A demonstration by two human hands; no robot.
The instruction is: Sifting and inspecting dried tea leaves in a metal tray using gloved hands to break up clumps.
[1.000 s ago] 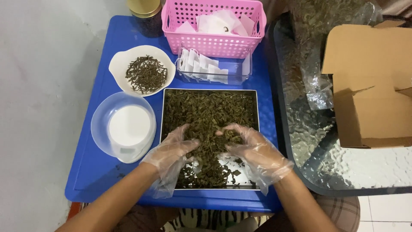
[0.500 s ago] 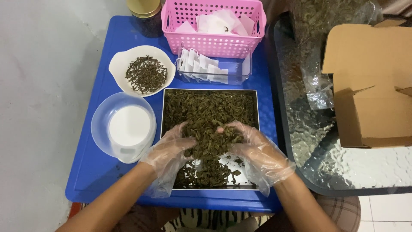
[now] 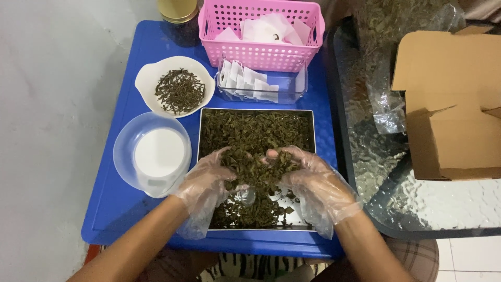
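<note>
Head view: both gloved hands cup a heap of dried green leaves (image 3: 255, 141) inside the square metal tray (image 3: 311, 156) on the blue desk (image 3: 130, 214). The left hand (image 3: 206, 183) and right hand (image 3: 313, 183) each keep a loose, curled grip on the leaves, fingertips nearly meeting.

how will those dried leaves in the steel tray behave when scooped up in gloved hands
The dried leaves look curled and loose, so they probably feel light and crumble easily. Heaped between the left hand and right hand, bits will likely spill back into the metal tray. The thin plastic gloves may be slippery.
</note>
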